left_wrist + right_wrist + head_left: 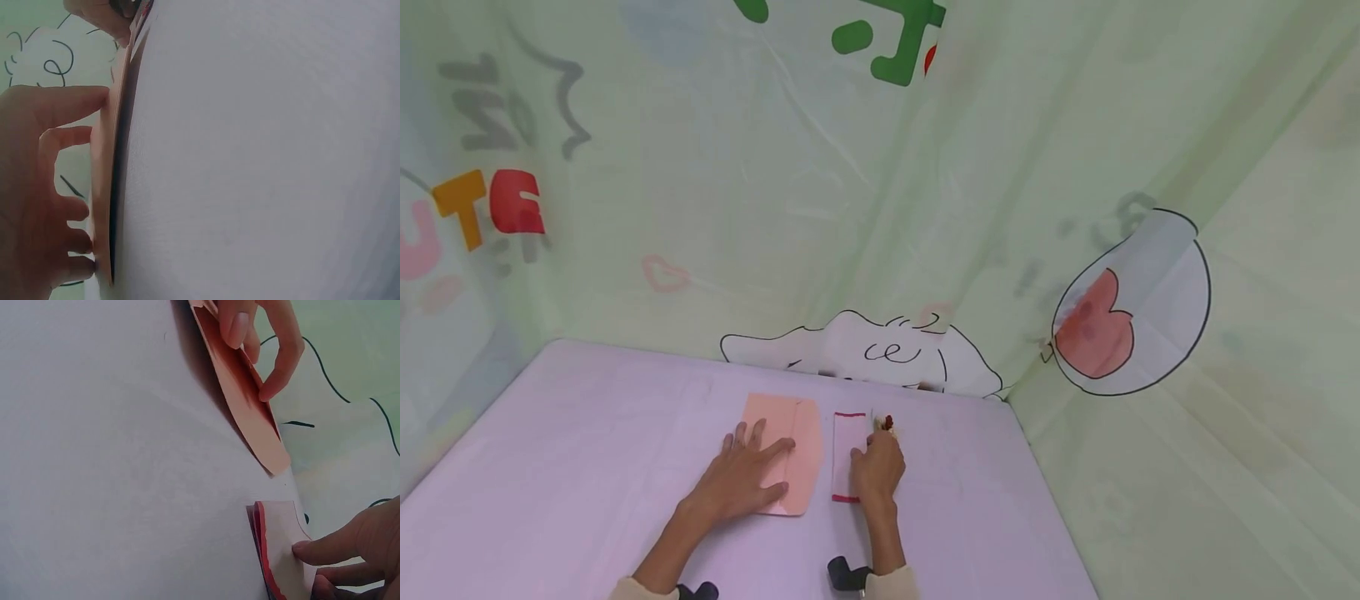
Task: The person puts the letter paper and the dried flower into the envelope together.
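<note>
A peach envelope [805,458] lies on the table, its flap standing out on the right side. My left hand [741,479] rests on it with fingers spread; in the left wrist view the fingertips of the left hand [31,187] touch its face. To the right is a folded white card with red edges [847,454]. My right hand [880,468] holds the card's right side, the thumb on its face and the other fingers curled, as the right wrist view shows. A small beige and dark red piece [887,423] shows beyond that hand; its kind is unclear.
A pale lilac cloth covers the table [587,467]. A green printed curtain [700,208] hangs behind and along the sides, meeting the table's far edge. Black camera mounts [848,575] sit at both wrists.
</note>
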Tool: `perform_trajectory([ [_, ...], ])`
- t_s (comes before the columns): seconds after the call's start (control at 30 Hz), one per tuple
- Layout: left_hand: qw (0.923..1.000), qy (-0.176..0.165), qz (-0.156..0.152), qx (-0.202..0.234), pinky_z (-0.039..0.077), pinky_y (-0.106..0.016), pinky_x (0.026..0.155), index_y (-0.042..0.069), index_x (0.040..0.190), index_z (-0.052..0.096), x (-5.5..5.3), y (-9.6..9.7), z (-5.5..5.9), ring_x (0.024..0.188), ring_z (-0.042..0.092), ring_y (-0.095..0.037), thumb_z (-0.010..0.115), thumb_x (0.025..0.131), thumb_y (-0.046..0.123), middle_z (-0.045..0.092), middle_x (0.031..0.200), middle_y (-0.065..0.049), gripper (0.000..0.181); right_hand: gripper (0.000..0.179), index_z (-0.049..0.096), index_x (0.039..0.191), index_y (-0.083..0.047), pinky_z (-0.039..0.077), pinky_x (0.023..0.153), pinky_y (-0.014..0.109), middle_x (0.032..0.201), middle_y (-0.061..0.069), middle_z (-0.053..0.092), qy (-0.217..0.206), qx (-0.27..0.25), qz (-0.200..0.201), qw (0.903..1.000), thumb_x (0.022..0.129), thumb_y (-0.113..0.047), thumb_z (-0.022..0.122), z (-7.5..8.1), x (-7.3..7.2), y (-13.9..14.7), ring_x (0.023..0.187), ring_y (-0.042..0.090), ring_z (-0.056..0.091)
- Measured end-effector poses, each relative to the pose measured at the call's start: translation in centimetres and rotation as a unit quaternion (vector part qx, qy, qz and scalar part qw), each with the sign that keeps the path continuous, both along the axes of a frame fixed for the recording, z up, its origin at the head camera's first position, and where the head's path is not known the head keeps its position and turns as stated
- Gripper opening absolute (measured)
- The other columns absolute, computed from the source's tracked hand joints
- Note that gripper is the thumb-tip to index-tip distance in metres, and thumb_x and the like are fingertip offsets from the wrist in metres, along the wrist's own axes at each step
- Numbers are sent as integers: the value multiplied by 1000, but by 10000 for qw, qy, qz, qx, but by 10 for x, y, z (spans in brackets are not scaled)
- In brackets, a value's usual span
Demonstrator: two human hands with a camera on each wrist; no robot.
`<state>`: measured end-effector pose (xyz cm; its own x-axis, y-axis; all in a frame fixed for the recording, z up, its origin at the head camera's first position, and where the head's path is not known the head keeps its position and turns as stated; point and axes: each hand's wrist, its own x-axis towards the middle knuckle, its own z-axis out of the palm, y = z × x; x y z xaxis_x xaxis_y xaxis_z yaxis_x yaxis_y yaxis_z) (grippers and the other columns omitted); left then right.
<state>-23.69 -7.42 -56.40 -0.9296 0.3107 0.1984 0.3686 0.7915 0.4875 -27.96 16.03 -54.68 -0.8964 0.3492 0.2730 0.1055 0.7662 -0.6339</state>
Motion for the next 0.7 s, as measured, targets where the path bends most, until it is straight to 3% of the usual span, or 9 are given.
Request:
perform_trajectory([
  [0.2, 9993, -315, -10, 207, 26, -77, 128, 21, 154, 57, 3, -2, 3, 158, 27, -68, 71, 97, 38, 36, 170, -36, 61, 9, 79, 92, 5, 59, 75, 57, 83, 17, 77, 269, -565, -147, 9979, 85, 1, 83, 2, -3, 6, 78, 36, 73],
  [0.37, 9981, -500, 50, 364, 29, -76, 128, 24, 154, 56, 7, -2, 8, 160, 25, -65, 69, 97, 37, 35, 172, -34, 61, 4, 80, 90, 4, 58, 73, 47, 82, 16, 78, 46, -1349, -144, 9907, 87, 2, 81, 6, -3, 11, 76, 28, 72],
  [0.53, 9975, -536, 89, 463, 30, -76, 127, 25, 154, 56, 7, -3, 10, 160, 26, -64, 68, 96, 37, 35, 172, -33, 60, 7, 82, 96, 5, 57, 66, 29, 93, 20, 77, -101, -2228, -227, 9745, 90, 4, 79, 12, -2, 16, 82, 27, 70],
  [0.7, 9971, -580, 75, 484, 24, -74, 131, 24, 155, 55, 5, -4, 10, 161, 24, -64, 67, 97, 38, 34, 173, -34, 61, 11, 83, 105, 3, 52, 59, 24, 99, 19, 76, -250, -3003, -252, 9532, 95, 1, 78, 19, 1, 16, 77, 22, 65],
])
